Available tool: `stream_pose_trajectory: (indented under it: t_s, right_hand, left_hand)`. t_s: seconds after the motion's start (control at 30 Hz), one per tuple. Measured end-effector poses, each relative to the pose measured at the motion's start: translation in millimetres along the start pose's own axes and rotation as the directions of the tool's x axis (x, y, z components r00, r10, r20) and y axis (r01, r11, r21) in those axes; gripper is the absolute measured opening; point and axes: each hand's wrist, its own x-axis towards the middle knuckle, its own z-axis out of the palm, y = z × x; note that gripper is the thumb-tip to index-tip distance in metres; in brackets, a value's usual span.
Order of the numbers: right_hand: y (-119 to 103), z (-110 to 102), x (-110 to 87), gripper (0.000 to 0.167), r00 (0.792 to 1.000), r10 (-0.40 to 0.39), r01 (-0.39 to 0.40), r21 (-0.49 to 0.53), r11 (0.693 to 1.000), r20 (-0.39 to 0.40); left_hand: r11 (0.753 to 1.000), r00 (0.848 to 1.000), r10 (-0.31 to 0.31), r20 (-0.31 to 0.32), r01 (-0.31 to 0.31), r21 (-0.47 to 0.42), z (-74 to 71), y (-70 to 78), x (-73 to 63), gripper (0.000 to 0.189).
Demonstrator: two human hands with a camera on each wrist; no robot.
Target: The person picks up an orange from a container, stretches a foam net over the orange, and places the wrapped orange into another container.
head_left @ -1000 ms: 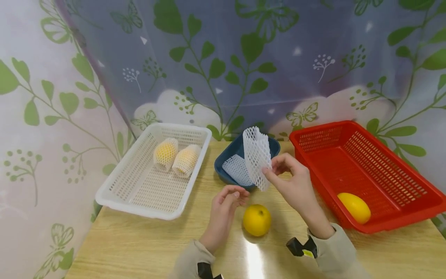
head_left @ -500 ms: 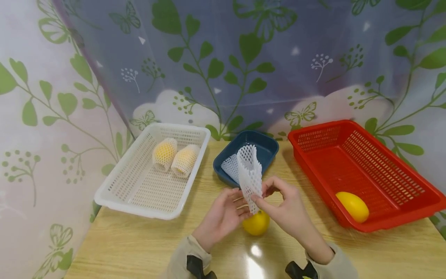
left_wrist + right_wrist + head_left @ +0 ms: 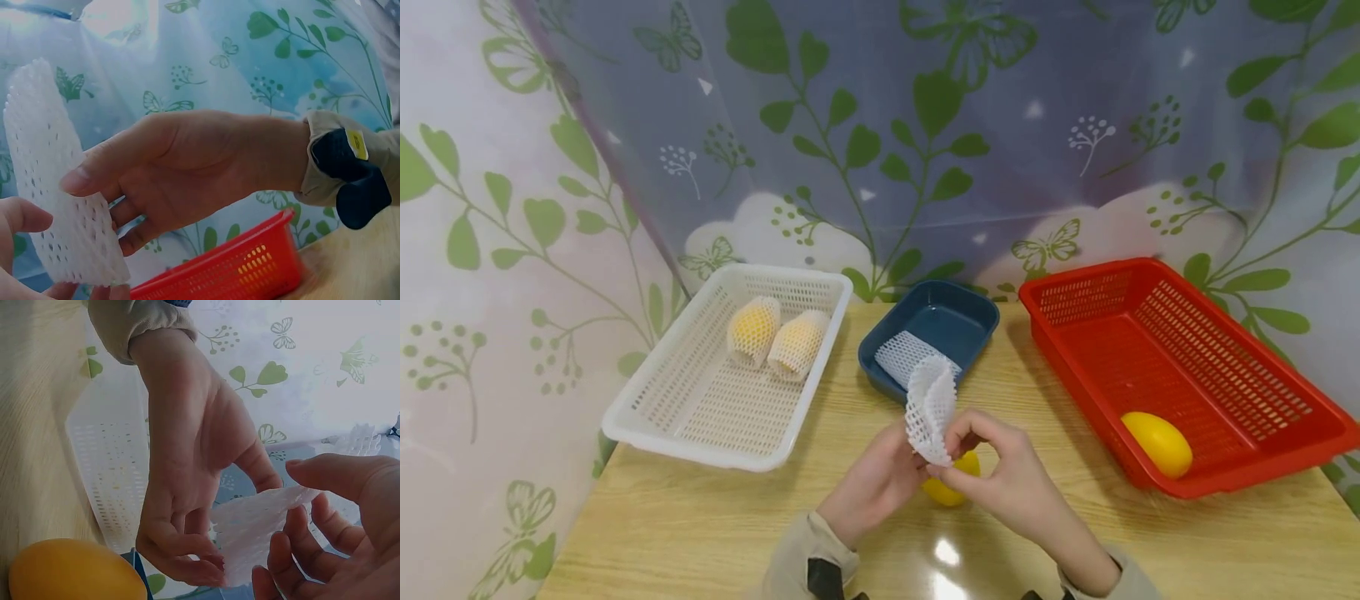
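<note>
A white foam net sleeve (image 3: 931, 408) stands raised over the table between my hands. My right hand (image 3: 1011, 479) pinches its near edge between thumb and fingers. My left hand (image 3: 876, 479), palm turned up, holds the sleeve's other side; its thumb and fingertips lie against the netting (image 3: 256, 531) in the right wrist view. Directly below, partly hidden by the hands, a round yellow fruit (image 3: 945, 493) sits on the table. Behind the sleeve, a dark blue tray (image 3: 951, 312) contains another flat foam net (image 3: 898, 354).
On the left, a white plastic basket (image 3: 700, 457) holds two yellow fruits (image 3: 755, 332) in foam nets. A red basket (image 3: 1150, 333) stands on the right with one bare yellow fruit (image 3: 1157, 443) inside. A patterned cloth (image 3: 850, 125) hangs behind the wooden table (image 3: 662, 533).
The right hand has brought the foam net from above the blue tray down and nearer, over the yellow fruit. The left hand has come up and taken hold of it too.
</note>
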Motion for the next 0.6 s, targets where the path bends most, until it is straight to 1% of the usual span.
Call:
stream_pose_trajectory:
  t_s: [0.1,0.17,0.23,0.33,0.4,0.47,0.5,0.53,0.6]
  right_hand:
    - [0.1,0.1,-1.5,0.030,1.000,0.004,-0.004,-0.023,1.000,-0.010]
    - [0.8,0.7,-2.4,0.030,1.000,0.014,-0.014,-0.032,0.999,-0.016]
    - [1.5,1.2,-3.5,0.030,1.000,0.023,-0.023,-0.038,0.999,-0.016]
    - [4.0,0.8,-4.9,0.030,1.000,0.022,-0.022,-0.037,0.999,0.005]
    - [6.6,-0.3,-4.9,0.031,0.999,-0.004,0.004,-0.018,1.000,0.036]
    - [10.2,-1.9,-4.1,0.033,0.997,-0.039,0.037,0.030,0.999,0.071]
    - [12.0,-2.7,-3.2,0.033,0.994,-0.064,0.058,0.073,0.996,0.084]
    - [13.7,-3.5,-2.4,0.033,0.993,-0.069,0.057,0.130,0.990,0.095]
    - [16.3,-5.2,-1.8,0.035,0.994,-0.053,0.027,0.254,0.967,0.094]
  left_hand:
    - [0.997,0.997,0.061,-0.037,-0.060,0.052,2.7,-1.0,-0.3,0.015]
    - [0.991,0.992,0.101,-0.070,-0.095,0.092,4.1,-1.1,-0.6,0.009]
    - [0.987,0.987,0.130,-0.096,-0.120,0.107,5.0,-0.6,-1.0,0.006]
    - [0.987,0.984,0.149,-0.094,-0.142,0.070,4.7,0.6,-1.0,0.026]
    - [0.989,0.986,0.144,-0.079,-0.142,0.030,3.9,1.8,-0.9,0.043]
    - [0.991,0.990,0.131,-0.047,-0.131,-0.005,2.9,3.2,-0.7,0.053]
    - [0.992,0.992,0.121,-0.031,-0.122,-0.023,2.5,4.2,-0.8,0.056]
    - [0.993,0.994,0.111,-0.012,-0.112,-0.038,2.2,5.3,-0.8,0.059]
    - [0.994,0.996,0.090,0.020,-0.088,-0.068,2.0,6.8,-1.0,0.062]
